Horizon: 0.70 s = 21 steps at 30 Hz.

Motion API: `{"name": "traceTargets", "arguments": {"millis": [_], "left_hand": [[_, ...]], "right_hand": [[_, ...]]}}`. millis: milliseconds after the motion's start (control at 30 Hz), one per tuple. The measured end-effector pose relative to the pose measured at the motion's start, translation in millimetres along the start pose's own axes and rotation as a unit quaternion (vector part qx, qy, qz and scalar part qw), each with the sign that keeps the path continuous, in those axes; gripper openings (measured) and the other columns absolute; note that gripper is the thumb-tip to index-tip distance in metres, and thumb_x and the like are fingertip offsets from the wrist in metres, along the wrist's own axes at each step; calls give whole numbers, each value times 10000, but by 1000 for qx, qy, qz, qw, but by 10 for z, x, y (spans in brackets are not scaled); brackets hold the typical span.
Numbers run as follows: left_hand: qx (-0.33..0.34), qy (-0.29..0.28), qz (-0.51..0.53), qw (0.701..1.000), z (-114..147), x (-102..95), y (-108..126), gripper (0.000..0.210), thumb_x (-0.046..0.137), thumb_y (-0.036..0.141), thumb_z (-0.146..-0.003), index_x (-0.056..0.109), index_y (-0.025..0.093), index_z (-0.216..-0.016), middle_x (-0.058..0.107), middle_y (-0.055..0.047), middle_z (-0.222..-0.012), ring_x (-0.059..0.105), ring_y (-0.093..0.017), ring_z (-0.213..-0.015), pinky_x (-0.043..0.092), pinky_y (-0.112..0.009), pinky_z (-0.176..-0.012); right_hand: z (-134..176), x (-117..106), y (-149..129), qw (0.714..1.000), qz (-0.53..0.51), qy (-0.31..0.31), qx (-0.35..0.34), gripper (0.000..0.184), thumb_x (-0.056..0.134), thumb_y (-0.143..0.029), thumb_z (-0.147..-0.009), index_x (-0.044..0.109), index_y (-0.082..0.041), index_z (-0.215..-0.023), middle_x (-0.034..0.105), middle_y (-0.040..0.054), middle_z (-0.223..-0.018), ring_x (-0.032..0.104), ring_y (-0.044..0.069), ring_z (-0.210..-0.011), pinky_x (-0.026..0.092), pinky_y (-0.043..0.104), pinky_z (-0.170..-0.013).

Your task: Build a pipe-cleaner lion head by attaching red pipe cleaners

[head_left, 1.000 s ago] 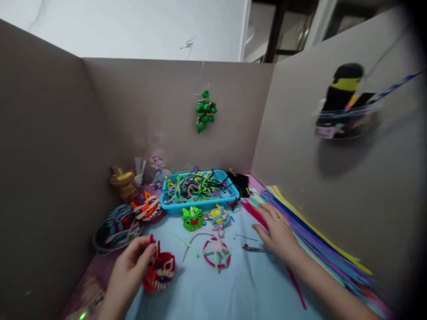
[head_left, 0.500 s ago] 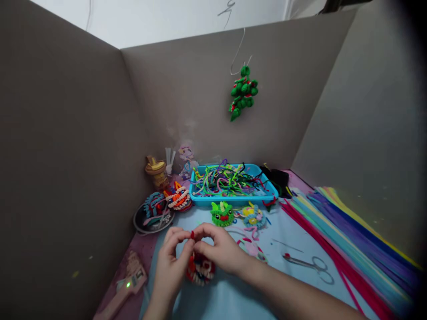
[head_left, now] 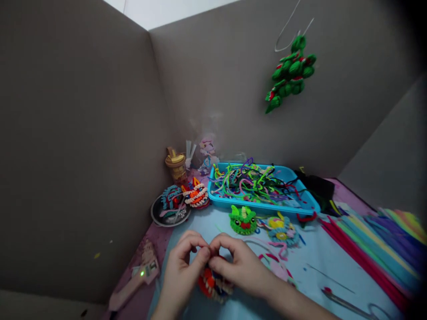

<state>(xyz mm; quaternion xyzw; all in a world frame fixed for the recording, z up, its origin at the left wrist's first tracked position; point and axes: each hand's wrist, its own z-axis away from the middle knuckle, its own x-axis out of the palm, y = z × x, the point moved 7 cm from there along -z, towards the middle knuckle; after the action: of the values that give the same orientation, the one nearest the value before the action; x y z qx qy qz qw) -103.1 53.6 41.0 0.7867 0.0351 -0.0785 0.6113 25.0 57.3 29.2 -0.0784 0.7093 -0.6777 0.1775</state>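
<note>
My left hand (head_left: 188,266) and my right hand (head_left: 238,264) meet fingertip to fingertip above the blue cloth. Both are closed in a pinch at the top of a small pipe-cleaner figure (head_left: 213,285) in orange, cream and dark blue. The fingers hide its upper part and the exact spot they grip. Just beyond the hands sits a green pipe-cleaner head (head_left: 243,221) with black-and-white eyes. A light blue and yellow pipe-cleaner piece (head_left: 283,230) lies to its right. Pink and white pipe-cleaner bits (head_left: 276,266) lie beside my right hand.
A blue tray (head_left: 260,207) heaped with pipe-cleaner scraps stands behind. Left are a metal bowl (head_left: 155,217), an orange-and-cream figure (head_left: 196,195), a brown cup (head_left: 175,166) and a glue gun (head_left: 133,284). Scissors (head_left: 347,304) and pipe-cleaner bundles (head_left: 373,253) lie right. A green ornament (head_left: 292,73) hangs above.
The view has swung left and down, so everything sits further right in the picture. The red tip that stood up between my fingertips is now covered by them. Both hands keep pinching.
</note>
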Motion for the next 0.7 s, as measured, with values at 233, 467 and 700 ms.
{"name": "traceTargets", "arguments": {"millis": [233,467,700], "left_hand": [[-37,4,9,999,19,-36,11,139,637,197,-765,620,183,-627,530,1,-686,513,-147,-680,391,-240,-641],[-34,0,-73,997,2,-83,73,168,649,168,-733,704,213,-885,649,-40,-898,580,-187,-846,410,-253,-684],[44,20,-174,984,20,-18,236,126,618,214,-785,650,198,-664,631,-22,-687,585,-175,-685,432,-262,-627]], "right_hand": [[42,-5,-103,994,28,35,-96,125,579,-154,-753,571,-184,-632,559,18,-703,547,177,-794,417,285,-731],[54,-33,-53,997,7,58,-45,106,558,-176,-753,576,-183,-649,561,22,-729,549,174,-772,415,294,-738],[38,-40,-16,998,21,63,-19,129,567,-189,-743,571,-190,-615,554,7,-700,547,166,-760,408,269,-722]]}}
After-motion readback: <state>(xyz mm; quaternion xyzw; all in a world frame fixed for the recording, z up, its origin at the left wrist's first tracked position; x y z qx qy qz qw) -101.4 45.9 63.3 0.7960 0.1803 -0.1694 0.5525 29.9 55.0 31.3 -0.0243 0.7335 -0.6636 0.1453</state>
